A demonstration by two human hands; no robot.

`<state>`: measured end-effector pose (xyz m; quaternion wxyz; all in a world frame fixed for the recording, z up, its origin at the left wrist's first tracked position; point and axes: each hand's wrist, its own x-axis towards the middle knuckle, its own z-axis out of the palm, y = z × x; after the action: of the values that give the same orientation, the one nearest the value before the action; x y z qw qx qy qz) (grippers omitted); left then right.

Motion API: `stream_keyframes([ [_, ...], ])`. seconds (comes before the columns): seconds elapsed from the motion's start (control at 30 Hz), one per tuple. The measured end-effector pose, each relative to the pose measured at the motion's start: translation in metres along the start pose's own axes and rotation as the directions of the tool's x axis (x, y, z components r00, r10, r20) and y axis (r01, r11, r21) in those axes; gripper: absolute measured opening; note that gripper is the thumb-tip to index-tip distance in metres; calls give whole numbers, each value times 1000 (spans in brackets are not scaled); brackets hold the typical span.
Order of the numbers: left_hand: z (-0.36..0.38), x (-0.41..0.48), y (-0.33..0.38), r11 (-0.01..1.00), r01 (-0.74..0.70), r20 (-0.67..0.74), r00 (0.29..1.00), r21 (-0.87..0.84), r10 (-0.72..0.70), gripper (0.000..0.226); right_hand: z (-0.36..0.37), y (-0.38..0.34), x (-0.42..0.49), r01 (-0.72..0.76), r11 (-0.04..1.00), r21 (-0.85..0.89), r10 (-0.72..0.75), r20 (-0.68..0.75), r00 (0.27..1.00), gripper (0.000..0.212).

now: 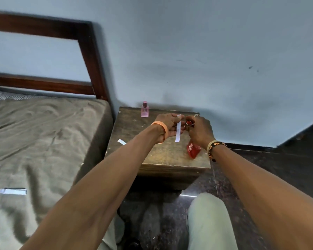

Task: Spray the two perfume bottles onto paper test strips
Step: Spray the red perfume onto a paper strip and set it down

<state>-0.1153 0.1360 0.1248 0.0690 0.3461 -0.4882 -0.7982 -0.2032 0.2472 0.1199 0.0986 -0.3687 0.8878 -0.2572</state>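
Forearms stretch over the scuffed wooden table (166, 156), with strip and sprayer almost meeting.
Left hand (167, 124) pinches a thin, limp white paper strip (178, 131) upright near the table's far edge. Right hand (199, 131) curls round a small red bottle (188, 122) with a metal nozzle, just beside it. This close, the mist could wet fingers or miss the narrow paper. Pink glass bottle (144, 110) stands at the far left corner.

A small pink perfume bottle (145, 110) with a pink cap stands upright at the back of a wooden bedside table (170, 156). A white paper strip (178, 129) hangs upright in the left hand (167, 125), just beside the red, silver-collared top of a second bottle (188, 122) gripped by the right hand (200, 132). A spare strip (122, 142) lies flat near the table's left edge.
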Motion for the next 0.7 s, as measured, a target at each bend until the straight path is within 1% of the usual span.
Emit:
stream_keyframes([
  [0.07, 21, -1, -3, 1000, 5, 25, 1000, 16, -5, 16, -13, 13, -6, -11, 1000, -26, 11, -21, 1000, 41],
  [0.2, 46, 1, -8, 1000, 15, 49, 999, 27, -16, 18, -27, 35, -13, -32, 999, -14, 32, -33, 999, 37],
  [0.33, 48, 8, -19, 998, 29, 56, 998, 59, -32, 19, -24, 45, -16, -47, 999, 11, 47, -17, 999, 36],
  [0.5, 40, 16, -29, 995, 50, 49, 997, 91, -55, 19, -10, 52, -16, -75, 996, 40, 74, 35, 997, 41],
  [0.7, 35, 21, -37, 993, 76, 58, 995, 85, -81, 19, -3, 55, -16, -60, 998, 28, 59, 43, 997, 39],
])
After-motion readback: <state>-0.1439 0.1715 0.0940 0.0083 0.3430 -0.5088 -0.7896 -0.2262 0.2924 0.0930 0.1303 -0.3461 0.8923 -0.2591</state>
